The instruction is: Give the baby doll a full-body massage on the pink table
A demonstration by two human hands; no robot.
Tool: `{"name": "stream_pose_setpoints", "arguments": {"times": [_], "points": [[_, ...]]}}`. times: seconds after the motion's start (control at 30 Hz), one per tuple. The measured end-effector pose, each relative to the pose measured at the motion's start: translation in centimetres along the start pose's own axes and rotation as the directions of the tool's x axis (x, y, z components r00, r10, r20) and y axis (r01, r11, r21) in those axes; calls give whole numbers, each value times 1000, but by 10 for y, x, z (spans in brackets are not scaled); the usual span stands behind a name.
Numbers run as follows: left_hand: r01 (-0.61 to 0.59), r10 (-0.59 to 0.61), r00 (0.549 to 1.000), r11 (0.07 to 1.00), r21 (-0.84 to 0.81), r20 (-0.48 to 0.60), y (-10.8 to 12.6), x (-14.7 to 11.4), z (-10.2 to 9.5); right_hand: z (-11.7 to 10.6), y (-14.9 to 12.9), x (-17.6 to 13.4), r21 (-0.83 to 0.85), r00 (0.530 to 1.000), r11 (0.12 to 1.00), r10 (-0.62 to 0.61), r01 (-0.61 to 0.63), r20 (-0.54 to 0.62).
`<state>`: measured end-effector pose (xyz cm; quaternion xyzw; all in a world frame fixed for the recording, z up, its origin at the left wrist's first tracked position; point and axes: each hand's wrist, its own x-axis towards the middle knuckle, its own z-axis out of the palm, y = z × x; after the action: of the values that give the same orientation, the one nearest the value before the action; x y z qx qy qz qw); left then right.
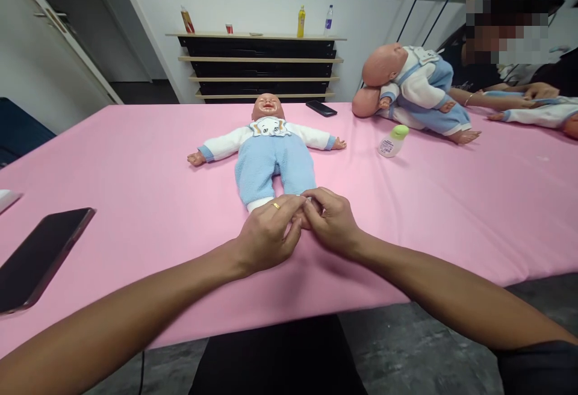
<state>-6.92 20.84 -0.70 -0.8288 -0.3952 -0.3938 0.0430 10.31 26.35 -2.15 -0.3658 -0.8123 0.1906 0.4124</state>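
A baby doll (275,154) lies on its back on the pink-covered table, arms spread and head away from me. It wears light blue trousers and a white top with an animal face on the chest. My left hand (271,229), with a gold ring, is closed at the end of the doll's trouser leg on the right of the view. From the other side my right hand (334,220) pinches at the same trouser cuff. Part of the doll's foot (303,217) shows between my hands; the fingers largely hide the cuff. The other white cuff (259,203) lies beside my left hand.
A large phone (43,256) lies at left, a smaller phone (321,108) beyond the doll. A green-capped bottle (394,141) stands at right, before two stacked dolls (415,88). A co-worker's hands (533,95) handle another doll (537,116). Shelves (262,59) stand behind.
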Motion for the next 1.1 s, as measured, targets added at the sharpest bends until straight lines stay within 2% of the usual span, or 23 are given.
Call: {"name": "stream_pose_setpoints", "arguments": {"times": [0.1,0.17,0.27,0.4,0.5,0.57,0.67,0.77,0.87,0.97,1.1], "points": [[-55,23,984,983,175,177,-2,-8,-12,-1,-2,0,-14,1000,1000,16,-16,-14],[-31,-67,958,944,329,281,-3,-15,-19,-3,-5,1,1,1000,1000,0,0,0],[93,-269,918,861,500,292,-6,-27,-25,-5,-8,1,20,998,999,-47,46,32],[231,-436,845,820,524,310,-12,-38,-24,-4,-7,1,-23,996,996,-85,85,3],[298,-454,819,860,415,352,-14,-42,-26,-4,-13,3,-42,990,989,-139,139,-4],[344,-425,842,897,277,331,-15,-41,-30,-6,-25,8,-45,986,985,-168,169,21],[426,-422,887,905,20,190,-14,-38,-37,-4,-52,18,-27,984,986,-160,163,76],[462,-464,885,863,-206,45,-15,-34,-42,9,-74,26,30,980,987,-161,158,114],[483,-531,846,796,-365,-38,-22,-34,-43,32,-78,26,89,978,979,-189,181,92],[482,-584,810,708,-516,-44,-27,-37,-40,49,-71,18,138,975,971,-208,196,78],[471,-577,817,670,-573,-3,-26,-40,-35,52,-61,9,226,989,964,-149,141,20]]}}
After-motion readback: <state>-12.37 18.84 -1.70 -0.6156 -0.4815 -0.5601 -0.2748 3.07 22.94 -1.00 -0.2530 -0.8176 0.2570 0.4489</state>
